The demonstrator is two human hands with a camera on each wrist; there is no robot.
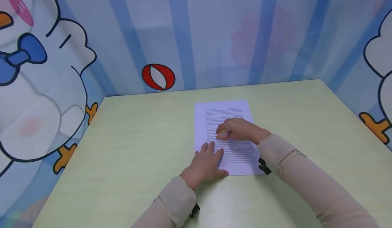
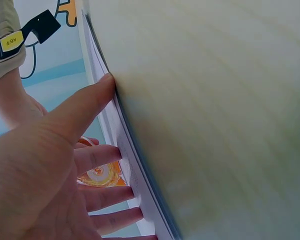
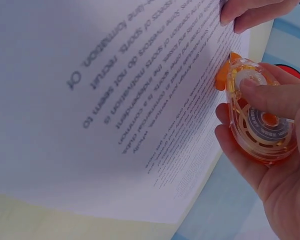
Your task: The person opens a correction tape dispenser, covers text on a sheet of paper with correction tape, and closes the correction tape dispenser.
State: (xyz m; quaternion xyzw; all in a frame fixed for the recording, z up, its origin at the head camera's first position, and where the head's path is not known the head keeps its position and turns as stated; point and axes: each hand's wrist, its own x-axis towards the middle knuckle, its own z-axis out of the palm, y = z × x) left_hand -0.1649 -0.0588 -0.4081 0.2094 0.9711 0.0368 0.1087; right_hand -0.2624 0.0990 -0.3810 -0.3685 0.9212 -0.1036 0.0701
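Observation:
A printed sheet of paper [image 1: 232,160] lies on the table, covered in lines of black text. My right hand [image 1: 240,129] grips an orange, see-through correction tape dispenser [image 3: 262,117] over the middle of the page. In the right wrist view its orange tip [image 3: 223,75] is at the paper among the text lines; whether it touches cannot be told. Spread fingers of my left hand [image 1: 206,165] rest on the lower left part of the sheet, the thumb at its bottom edge. Behind those fingers, the left wrist view shows part of the dispenser [image 2: 102,172].
The pale green table [image 1: 137,146] reaches back to a blue striped wall [image 1: 211,34] with a printed red and white ball [image 1: 158,77]. Cartoon panels stand at the left and right sides. Black straps [image 1: 264,166] sit at both wrists.

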